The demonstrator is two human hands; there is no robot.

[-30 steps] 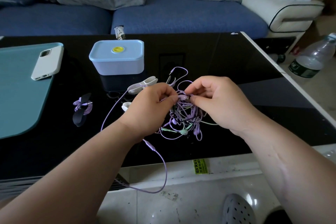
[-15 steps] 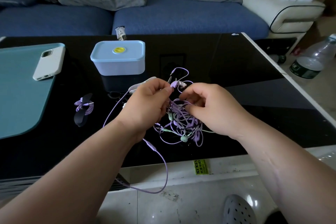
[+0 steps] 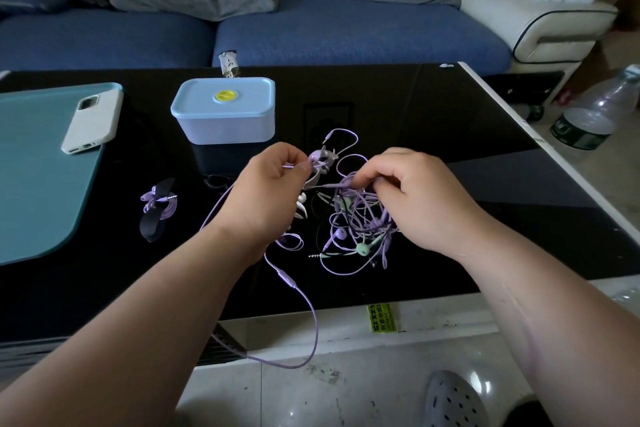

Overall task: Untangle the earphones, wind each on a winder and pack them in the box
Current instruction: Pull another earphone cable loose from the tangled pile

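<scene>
The two hands are moving apart now; a second ago they were pinching almost the same spot. The left hand (image 3: 273, 191) is pinching a purple cord end (image 3: 318, 157) in its fingers (image 3: 300, 168) and pulling it up out of the tangle (image 3: 360, 229) on the black tabletop (image 3: 450, 121). The right hand (image 3: 422, 198) is gripping the tangle's top strands, holding it back. One cord is probably coming loose. The box (image 3: 225, 111) is sitting shut behind.

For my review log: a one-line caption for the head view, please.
Left hand pinches one purple earphone, right hand grips the tangle; lidded box behind.
</scene>
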